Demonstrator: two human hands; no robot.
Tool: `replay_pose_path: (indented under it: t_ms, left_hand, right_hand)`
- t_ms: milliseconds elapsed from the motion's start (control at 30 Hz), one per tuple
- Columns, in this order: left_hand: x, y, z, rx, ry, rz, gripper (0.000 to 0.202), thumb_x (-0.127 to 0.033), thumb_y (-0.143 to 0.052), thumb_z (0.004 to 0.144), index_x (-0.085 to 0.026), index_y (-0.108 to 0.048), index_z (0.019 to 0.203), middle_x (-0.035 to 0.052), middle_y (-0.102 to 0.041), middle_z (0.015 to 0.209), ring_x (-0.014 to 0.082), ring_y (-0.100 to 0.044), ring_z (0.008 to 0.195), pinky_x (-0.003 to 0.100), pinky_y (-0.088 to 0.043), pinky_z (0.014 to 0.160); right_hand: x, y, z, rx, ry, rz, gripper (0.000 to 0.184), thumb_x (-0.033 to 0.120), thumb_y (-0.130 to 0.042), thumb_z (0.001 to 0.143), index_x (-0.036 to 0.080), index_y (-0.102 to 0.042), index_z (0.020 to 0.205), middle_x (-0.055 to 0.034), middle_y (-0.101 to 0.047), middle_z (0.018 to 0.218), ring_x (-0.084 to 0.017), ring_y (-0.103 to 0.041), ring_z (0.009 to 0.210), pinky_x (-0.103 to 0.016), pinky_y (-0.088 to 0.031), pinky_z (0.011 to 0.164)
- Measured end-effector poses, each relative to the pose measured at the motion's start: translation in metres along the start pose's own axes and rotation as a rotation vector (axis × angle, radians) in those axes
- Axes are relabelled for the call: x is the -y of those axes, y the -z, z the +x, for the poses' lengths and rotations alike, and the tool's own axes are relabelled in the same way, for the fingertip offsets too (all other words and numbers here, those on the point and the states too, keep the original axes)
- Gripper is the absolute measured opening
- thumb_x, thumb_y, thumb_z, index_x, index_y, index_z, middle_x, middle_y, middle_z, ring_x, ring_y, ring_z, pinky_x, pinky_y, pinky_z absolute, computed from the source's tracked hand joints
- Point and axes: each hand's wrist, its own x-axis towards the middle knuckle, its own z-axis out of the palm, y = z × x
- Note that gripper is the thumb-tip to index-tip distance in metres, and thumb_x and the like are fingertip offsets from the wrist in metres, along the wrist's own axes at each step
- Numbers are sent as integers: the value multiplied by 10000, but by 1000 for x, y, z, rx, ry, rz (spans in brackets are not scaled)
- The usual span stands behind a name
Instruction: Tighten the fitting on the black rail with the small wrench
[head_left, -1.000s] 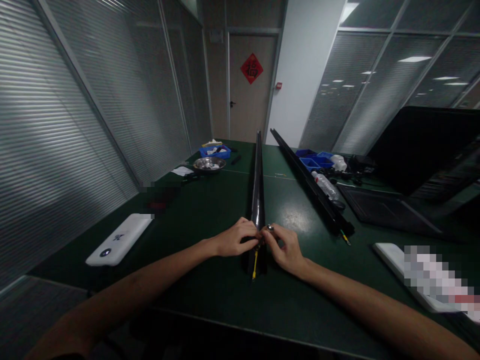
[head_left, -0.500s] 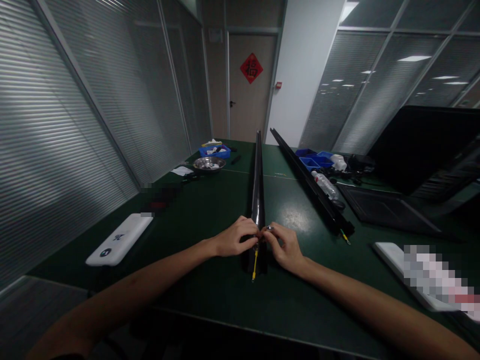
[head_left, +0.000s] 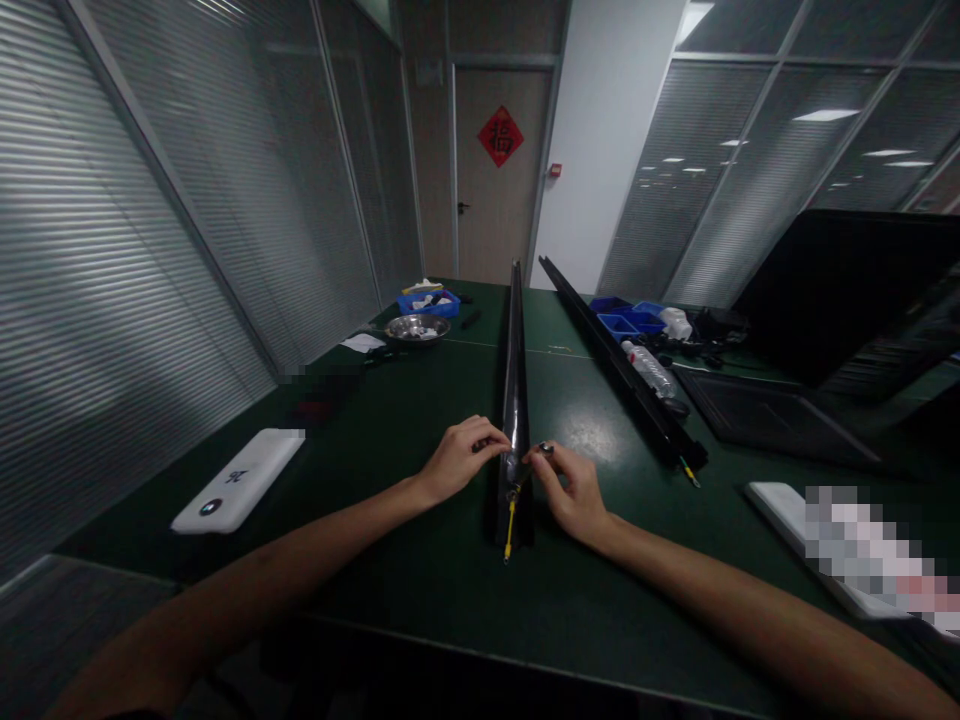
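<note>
A long black metal channel [head_left: 514, 380] lies lengthwise on the green table [head_left: 420, 420], its near end toward me. A short yellow wire [head_left: 511, 530] with a ring terminal comes out at that near end. Over the channel's left edge, my left hand [head_left: 463, 458] is closed with fingertips pinched; a small dark thing shows under its fingers, too small to name. Close to the right edge, my right hand [head_left: 574, 490] is closed in a pinch above the wire's upper end. Something dark and shiny shows at its fingers, and I cannot make out what it is.
A second black channel [head_left: 622, 370] lies slanted at the right, beside a plastic bottle [head_left: 649, 370] and blue bins [head_left: 619, 325]. Left stand a metal bowl [head_left: 417, 329], a blue tray [head_left: 427, 304] and a white device [head_left: 240, 480]. Another white device [head_left: 795, 540] lies right.
My left hand has risen slightly up and left, away from the right hand's fingers, baring the wire's upper end. My right hand has stayed nearly in place.
</note>
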Motion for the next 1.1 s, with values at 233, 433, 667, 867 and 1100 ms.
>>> replay_pose_path:
  t_ms: [233,433,667,867,1100]
  left_hand:
    - [1,-1,-5,135,123,40,232,-349,-577,999,-151,-693,963,-70,-482,586,87,-416,508,215,-294,529]
    - [-3,0,-6,302,-58,144,218,-280,-481,1034,-174,-655,956,-20,-601,711,117,-577,620,220,-365,612]
    - [-7,4,-9,420,-121,176,222,-242,-457,1004,-172,-649,918,-37,-534,608,95,-522,490,202,-337,519]
    - [-5,6,-10,484,-222,237,202,-225,-434,988,-188,-628,945,-39,-542,611,108,-506,488,218,-357,549]
    - [-5,4,-9,471,-290,321,217,-236,-427,996,-184,-607,886,-20,-564,629,123,-511,495,244,-355,547]
  right_hand:
    - [1,-1,1,26,13,-10,244,300,-496,1041,176,-644,892,-14,-619,741,-141,-570,619,-260,-434,595]
    - [0,0,1,60,29,-30,259,309,-479,1047,180,-639,892,-17,-616,744,-145,-577,633,-262,-440,603]
    - [-2,1,2,95,56,-17,280,312,-453,1058,190,-624,871,-16,-603,748,-149,-578,652,-267,-449,625]
    - [-1,2,3,118,69,4,279,305,-437,1063,191,-634,901,-27,-619,781,-157,-592,678,-275,-460,649]
    - [-2,2,3,129,75,-9,317,328,-418,1069,192,-647,895,-32,-628,776,-159,-586,677,-278,-469,655]
